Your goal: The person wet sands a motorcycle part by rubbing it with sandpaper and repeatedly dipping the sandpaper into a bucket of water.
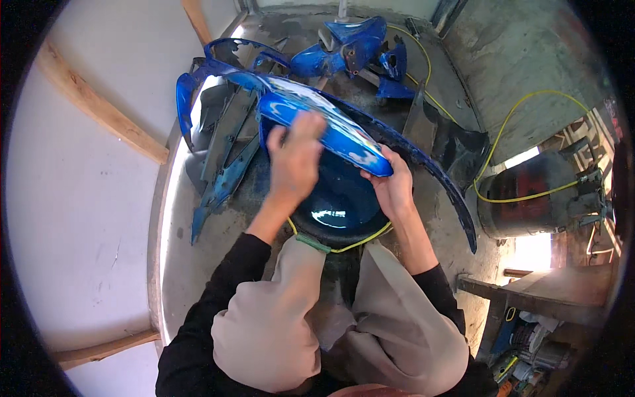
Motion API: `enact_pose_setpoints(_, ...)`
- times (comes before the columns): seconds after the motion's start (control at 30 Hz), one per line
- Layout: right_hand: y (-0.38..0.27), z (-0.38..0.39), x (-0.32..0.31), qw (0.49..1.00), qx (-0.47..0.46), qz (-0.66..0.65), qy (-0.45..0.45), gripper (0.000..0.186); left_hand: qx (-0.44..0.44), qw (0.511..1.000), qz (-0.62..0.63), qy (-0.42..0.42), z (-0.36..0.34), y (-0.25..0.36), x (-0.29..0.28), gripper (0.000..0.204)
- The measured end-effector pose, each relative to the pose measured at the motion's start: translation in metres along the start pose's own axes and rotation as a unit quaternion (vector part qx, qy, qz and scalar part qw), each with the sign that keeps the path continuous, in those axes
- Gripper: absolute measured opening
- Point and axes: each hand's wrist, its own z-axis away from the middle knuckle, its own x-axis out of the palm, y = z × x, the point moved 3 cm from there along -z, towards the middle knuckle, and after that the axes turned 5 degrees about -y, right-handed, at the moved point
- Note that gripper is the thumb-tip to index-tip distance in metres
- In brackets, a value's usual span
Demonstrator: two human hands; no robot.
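A glossy blue plastic panel with white patterned graphics [331, 129] lies slanted over a dark round basin of liquid [337, 195]. My right hand [390, 185] grips the panel's lower right end, thumb on top. My left hand [294, 155] is at the panel's left part, its fingers smeared by motion, so I cannot tell whether they hold anything. A long, dark blue curved piece [456, 202] runs behind the panel and down to the right.
More blue fairings [337, 49] and dark strips [225, 165] lie around the concrete floor. A yellow hose [512, 106] runs to a dark cylindrical tank [519, 218] at right. A wooden bench [542, 291] with tools below is at lower right, a white wall [79, 218] at left.
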Motion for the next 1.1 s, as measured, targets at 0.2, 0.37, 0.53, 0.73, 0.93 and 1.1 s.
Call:
enact_pose_setpoints(0.2,0.002,0.003,0.012,0.999,-0.005,-0.008,0.038,0.034,-0.013,1.0,0.001,0.003,-0.005,0.008,0.0,0.047)
enact_pose_setpoints(0.37,0.004,-0.003,-0.009,1.0,-0.014,-0.01,-0.004,0.04,0.098,0.991,0.043,-0.074,0.001,0.051,0.0,0.039)
enact_pose_setpoints(0.53,0.004,-0.001,0.022,1.0,-0.005,0.0,0.016,0.042,-0.194,0.977,0.035,0.08,-0.009,-0.073,-0.018,0.045)
enact_pose_setpoints(0.73,-0.004,0.002,0.017,0.997,0.016,-0.029,0.064,0.041,0.122,0.982,0.084,-0.119,0.019,0.076,0.004,0.042)
enact_pose_setpoints(0.93,0.002,0.005,0.019,0.999,0.01,0.027,0.025,0.041,-0.163,0.984,0.014,0.071,-0.012,-0.046,-0.012,0.045)
enact_pose_setpoints(1.1,0.001,0.003,0.013,0.999,0.003,-0.021,0.047,0.039,0.036,0.999,0.012,-0.031,0.008,0.053,0.013,0.042)
